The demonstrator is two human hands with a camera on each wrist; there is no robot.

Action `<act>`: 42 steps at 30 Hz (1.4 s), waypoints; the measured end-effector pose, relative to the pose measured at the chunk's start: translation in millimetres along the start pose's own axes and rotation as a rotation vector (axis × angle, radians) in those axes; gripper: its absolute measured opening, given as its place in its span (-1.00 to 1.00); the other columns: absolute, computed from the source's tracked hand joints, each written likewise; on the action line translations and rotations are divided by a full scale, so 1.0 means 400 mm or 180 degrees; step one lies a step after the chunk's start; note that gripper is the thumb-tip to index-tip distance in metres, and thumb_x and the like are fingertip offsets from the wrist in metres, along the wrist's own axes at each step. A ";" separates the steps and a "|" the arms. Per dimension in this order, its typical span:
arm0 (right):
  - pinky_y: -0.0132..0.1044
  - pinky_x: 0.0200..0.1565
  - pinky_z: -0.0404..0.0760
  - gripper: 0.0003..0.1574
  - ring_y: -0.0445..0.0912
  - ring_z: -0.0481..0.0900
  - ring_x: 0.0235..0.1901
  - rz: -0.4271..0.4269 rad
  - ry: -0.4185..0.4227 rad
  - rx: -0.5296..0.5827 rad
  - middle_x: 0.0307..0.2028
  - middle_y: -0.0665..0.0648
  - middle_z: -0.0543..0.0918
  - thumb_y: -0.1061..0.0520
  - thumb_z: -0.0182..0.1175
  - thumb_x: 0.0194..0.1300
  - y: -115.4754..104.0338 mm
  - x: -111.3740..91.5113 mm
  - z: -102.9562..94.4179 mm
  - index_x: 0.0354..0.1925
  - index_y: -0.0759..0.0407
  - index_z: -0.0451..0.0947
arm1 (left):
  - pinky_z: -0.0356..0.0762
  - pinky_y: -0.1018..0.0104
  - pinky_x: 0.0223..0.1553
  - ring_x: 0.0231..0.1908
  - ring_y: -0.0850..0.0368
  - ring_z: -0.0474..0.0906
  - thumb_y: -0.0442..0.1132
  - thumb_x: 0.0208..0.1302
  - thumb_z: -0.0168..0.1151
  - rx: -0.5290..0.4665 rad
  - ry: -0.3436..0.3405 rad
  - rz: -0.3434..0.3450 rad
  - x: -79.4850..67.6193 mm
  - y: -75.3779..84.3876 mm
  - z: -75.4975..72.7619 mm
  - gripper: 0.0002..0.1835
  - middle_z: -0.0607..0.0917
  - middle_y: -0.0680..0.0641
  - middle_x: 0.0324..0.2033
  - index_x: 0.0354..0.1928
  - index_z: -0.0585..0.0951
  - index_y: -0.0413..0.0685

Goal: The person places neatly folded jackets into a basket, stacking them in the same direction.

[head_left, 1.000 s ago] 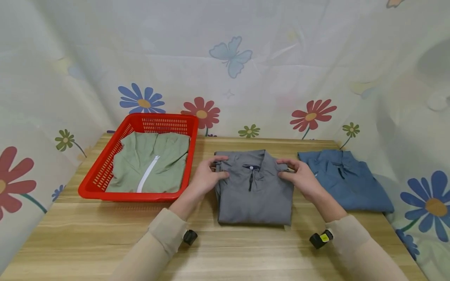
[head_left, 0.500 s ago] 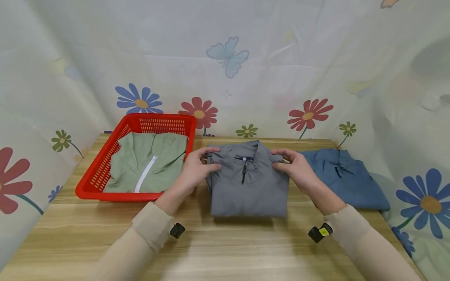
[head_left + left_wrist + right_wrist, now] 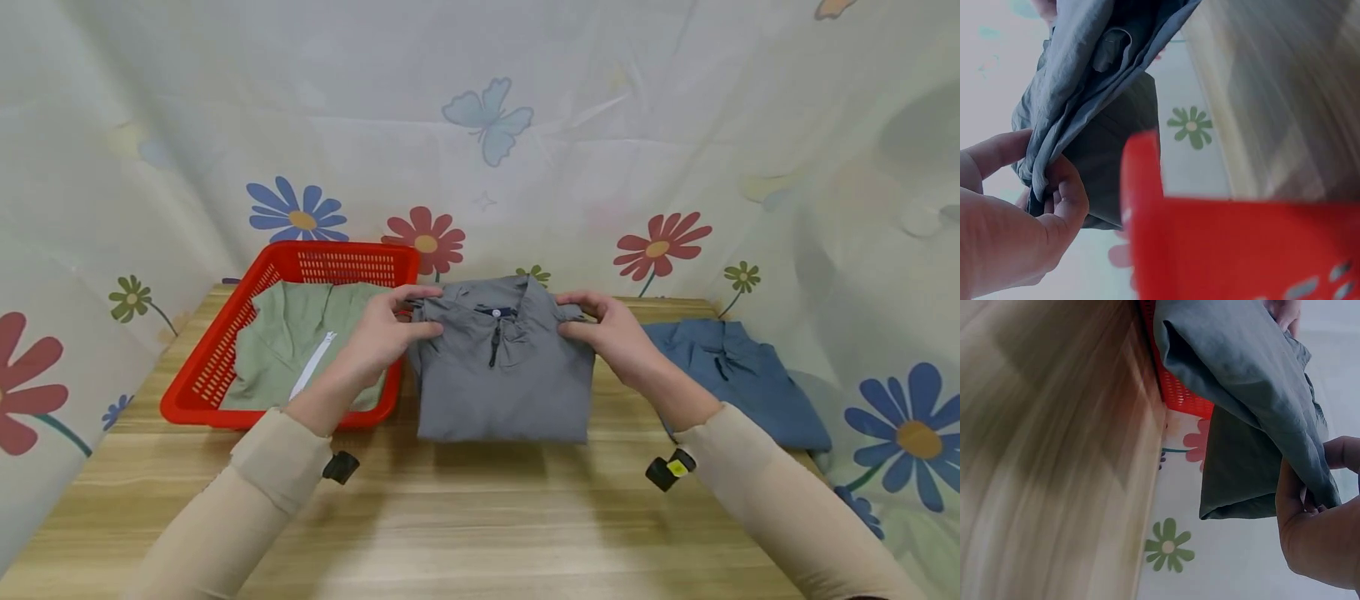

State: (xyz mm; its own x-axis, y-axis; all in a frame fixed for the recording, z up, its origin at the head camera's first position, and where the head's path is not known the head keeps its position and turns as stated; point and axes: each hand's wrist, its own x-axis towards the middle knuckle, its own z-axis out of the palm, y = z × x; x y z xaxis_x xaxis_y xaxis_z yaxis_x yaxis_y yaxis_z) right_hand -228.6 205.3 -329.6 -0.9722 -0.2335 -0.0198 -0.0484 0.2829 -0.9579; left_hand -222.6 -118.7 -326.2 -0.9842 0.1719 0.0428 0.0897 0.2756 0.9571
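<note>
A folded grey jacket (image 3: pixel 504 383) with a short black zip pull hangs above the table between both hands. My left hand (image 3: pixel 382 333) pinches its left shoulder edge, thumb in front and fingers behind. At the opposite shoulder, my right hand (image 3: pixel 618 337) pinches the cloth the same way. Both wrist views show the jacket lifted, its lower layers drooping; the left wrist view has the thumb and fingers (image 3: pixel 1066 200) gripping a fold. Left of the jacket stands a red basket (image 3: pixel 176 406) holding a folded green jacket (image 3: pixel 285 333) with a white zip, partly hidden by my left hand.
A folded blue jacket (image 3: pixel 750 392) lies on the wooden table (image 3: pixel 510 533) at the right, near its edge. Behind the table hangs a flowered curtain (image 3: pixel 570 192). In the left wrist view the basket's rim (image 3: pixel 1141 187) is close to the left hand.
Both hands have raised the grey jacket off the table and carried it up and left, toward the red basket. The basket and the blue jacket stay in place.
</note>
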 end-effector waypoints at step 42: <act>-0.13 0.03 0.60 -0.51 0.00 0.51 0.11 -0.0578 0.0080 0.0252 0.18 0.18 0.54 0.36 0.26 0.31 -0.151 0.180 0.296 0.21 0.22 0.57 | 0.54 0.37 -0.19 -0.13 0.09 0.43 -0.25 0.38 0.38 0.0644 -0.0381 -0.0307 0.058 0.038 -0.419 -0.43 0.47 -0.11 0.02 0.40 0.52 -0.08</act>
State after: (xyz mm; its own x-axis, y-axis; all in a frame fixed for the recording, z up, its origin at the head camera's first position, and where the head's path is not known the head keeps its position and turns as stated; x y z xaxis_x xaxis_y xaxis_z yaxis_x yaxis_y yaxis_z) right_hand -268.4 61.1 -307.1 -0.9546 -0.2503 0.1615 -0.2062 0.1640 -0.9647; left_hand -269.6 -269.0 -262.6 -0.9657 0.2430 -0.0918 0.0368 0.4777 0.8777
